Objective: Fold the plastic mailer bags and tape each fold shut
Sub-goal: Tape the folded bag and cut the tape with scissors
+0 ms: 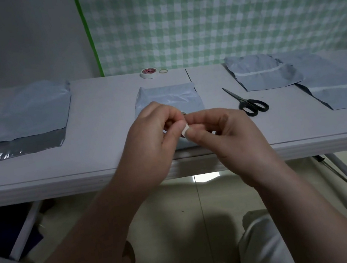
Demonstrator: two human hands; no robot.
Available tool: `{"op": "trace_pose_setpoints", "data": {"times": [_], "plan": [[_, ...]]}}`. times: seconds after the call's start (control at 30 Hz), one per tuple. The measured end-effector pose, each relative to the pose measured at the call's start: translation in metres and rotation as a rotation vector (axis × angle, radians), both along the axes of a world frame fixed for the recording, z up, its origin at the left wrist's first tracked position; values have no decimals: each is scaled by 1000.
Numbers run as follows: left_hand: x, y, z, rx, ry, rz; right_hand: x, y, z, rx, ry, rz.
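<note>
The left hand and right hand together pinched a small white tape strip above the folded mailer bag, which lay midway along the grey table's front edge. A tape roll sat at the far edge below a green checked cloth; scissors lay right of the bag.

Dim, bluish light; wide-angle edge distortion.

grey table, mailer bags, tape roll, scissors, rubber band
</note>
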State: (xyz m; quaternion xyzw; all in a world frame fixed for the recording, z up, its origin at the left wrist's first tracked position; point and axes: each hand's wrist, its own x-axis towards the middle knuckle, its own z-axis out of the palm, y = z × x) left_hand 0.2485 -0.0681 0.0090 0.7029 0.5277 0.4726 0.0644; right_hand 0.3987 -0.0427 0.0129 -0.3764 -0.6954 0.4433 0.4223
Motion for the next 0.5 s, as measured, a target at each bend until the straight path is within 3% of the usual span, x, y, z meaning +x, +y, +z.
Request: {"op": "trace_pose_setpoints", "data": {"times": [0.17,0.3,0.5], "plan": [[1,3,-5,-88,-242,51,-1,2,-6,130,-140,57],[7,4,-7,10,-37,256,-6,1,-8,192,-153,-24],[-1,-3,11,144,-141,351,2,14,-21,88,-220,-265]]}}
